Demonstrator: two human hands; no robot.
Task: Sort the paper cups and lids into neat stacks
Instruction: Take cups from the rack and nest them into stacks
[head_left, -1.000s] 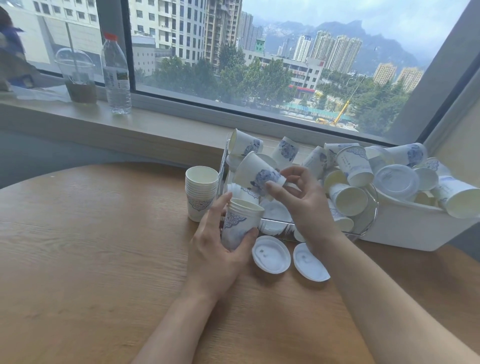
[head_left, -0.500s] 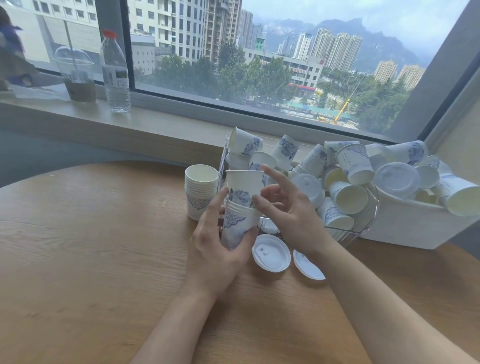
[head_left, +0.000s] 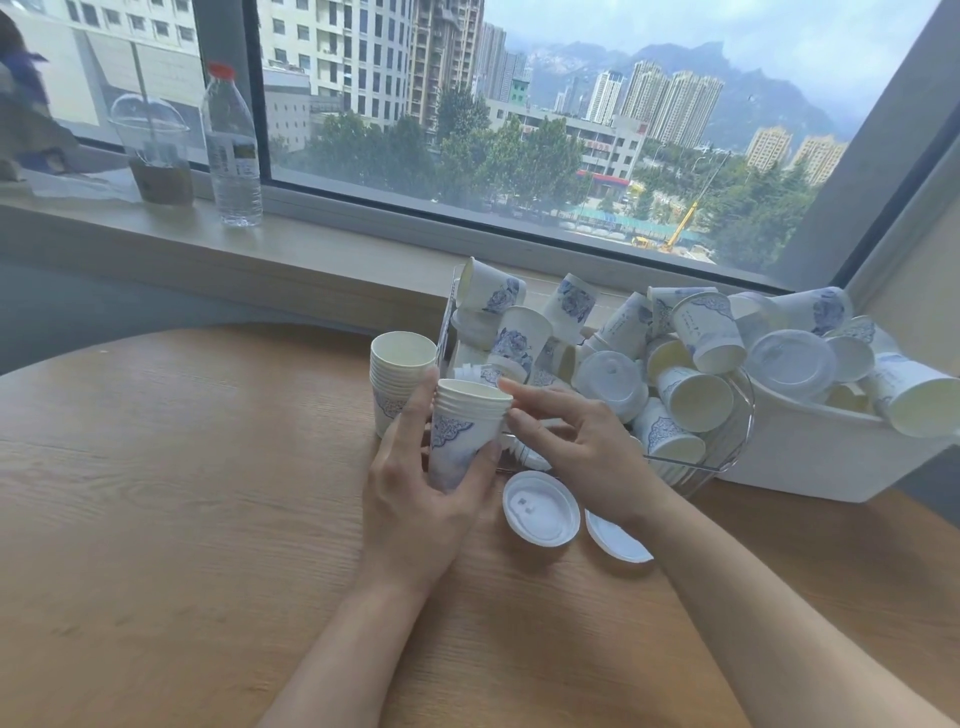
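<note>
The left hand (head_left: 415, 499) gripped a small nested stack of cups (head_left: 465, 431), upright, just above the wooden table (head_left: 182, 519). The right hand (head_left: 576, 447), fingers relaxed, touched the stack's rim from the right. A taller cup stack (head_left: 397, 379) stood just behind; two lids (head_left: 540, 509) lay beside.

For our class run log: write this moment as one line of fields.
left hand holds nested cups | right hand open beside rim | two lids on table | loose cups remain in bins
</note>
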